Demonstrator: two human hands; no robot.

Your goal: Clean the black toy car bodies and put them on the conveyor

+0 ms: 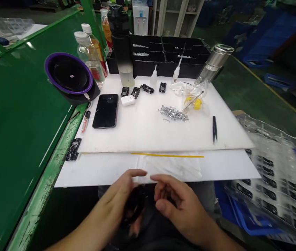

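My left hand and my right hand meet low in the view, just below the front edge of the white work board. The left hand's fingers curl around a dark, blurred object; I cannot make out what it is. The right hand's fingers are bent inward beside it, and whether they hold anything is hidden. On the board lie a pile of small metal screws, black tweezers and several small black parts.
A phone, a white earbud case, bottles, a purple-rimmed black bowl and a black parts bin sit at the back. A clear tray of black parts is at the right. A green conveyor runs along the left.
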